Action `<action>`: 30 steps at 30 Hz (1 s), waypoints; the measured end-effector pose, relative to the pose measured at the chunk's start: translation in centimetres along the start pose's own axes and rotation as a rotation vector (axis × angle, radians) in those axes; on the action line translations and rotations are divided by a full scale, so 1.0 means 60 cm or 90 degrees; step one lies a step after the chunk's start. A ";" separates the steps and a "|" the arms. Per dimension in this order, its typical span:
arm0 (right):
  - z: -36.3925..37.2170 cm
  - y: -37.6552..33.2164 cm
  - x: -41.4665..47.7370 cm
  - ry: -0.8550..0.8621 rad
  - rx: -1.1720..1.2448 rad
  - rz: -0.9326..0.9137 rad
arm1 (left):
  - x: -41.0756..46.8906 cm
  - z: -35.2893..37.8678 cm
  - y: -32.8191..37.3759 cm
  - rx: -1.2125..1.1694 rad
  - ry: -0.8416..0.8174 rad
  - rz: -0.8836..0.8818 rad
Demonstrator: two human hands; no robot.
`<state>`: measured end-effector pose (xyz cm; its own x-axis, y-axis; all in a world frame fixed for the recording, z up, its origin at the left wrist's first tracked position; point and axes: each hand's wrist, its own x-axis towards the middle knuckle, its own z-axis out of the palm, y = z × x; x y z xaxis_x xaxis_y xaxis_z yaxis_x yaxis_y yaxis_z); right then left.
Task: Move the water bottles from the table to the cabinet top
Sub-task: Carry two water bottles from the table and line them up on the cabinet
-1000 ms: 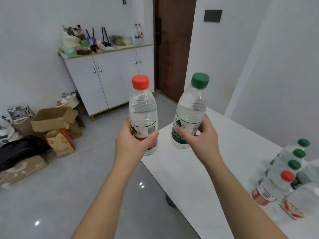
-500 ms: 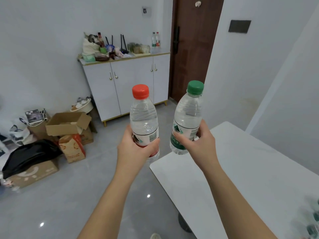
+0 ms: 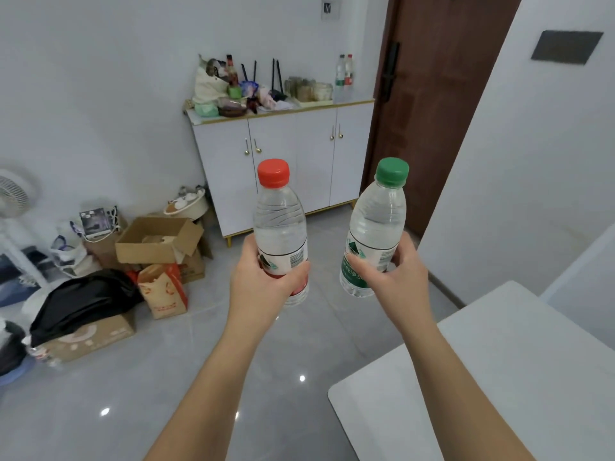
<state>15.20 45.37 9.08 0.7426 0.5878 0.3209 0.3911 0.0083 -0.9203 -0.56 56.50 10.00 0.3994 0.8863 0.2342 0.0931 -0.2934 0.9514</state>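
left hand [image 3: 263, 284]: wrapped round the red-cap bottle [image 3: 279, 227], well short of the cabinet [image 3: 283, 161]
right hand [image 3: 396, 277]: gripping the green-cap bottle [image 3: 376, 227], tilted
tip: I'd keep both upright and park them beside the two bottles [image 3: 343, 74] on the cabinet's right end

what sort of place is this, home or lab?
Most likely a lived-in home, near the entrance: a white cabinet with a cluttered top beside a brown door, piled cardboard boxes, and a standing fan.
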 end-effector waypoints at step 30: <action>0.345 0.042 0.355 0.118 -0.006 0.044 | 0.525 -0.085 -0.140 -0.016 -0.091 0.030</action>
<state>20.75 74.66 8.95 0.8549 0.4283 0.2927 0.3394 -0.0352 -0.9400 6.60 88.72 10.41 0.5293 0.8109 0.2496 0.0485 -0.3227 0.9453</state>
